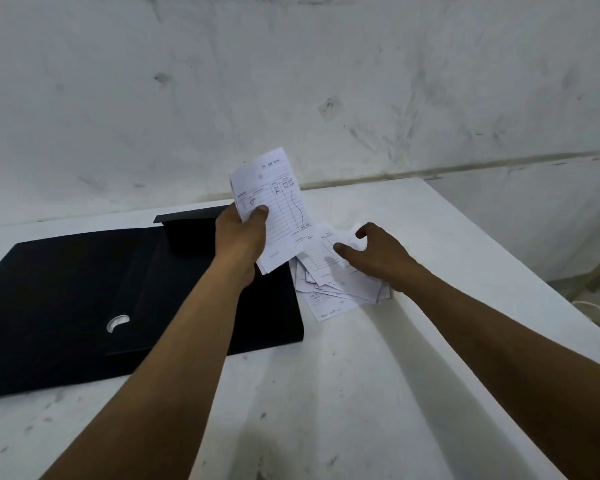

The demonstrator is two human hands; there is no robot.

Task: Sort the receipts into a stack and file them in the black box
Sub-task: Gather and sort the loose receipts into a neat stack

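Several white paper receipts, printed with ruled lines and marked with handwriting, stood gathered as a small upright bundle in the left hand, thumb pressed on the front sheet and fingers closed behind it. The bundle was raised above the far right corner of the flat black box, which lay opened out on the left of the table with its lid spread flat and a short flap standing up along the far edge. A pale half-moon finger notch showed in the box's dark surface. Just beside the box's right edge, a loose fanned heap of more white receipts lay on the table, sheets overlapping at different angles. The right hand hovered low over that heap with fingers spread and curled, gripping nothing; whether the fingertips touched the paper could not be told. The white table top was scuffed with grey smudges. Behind it rose a white plastered wall, stained and streaked with dark marks.
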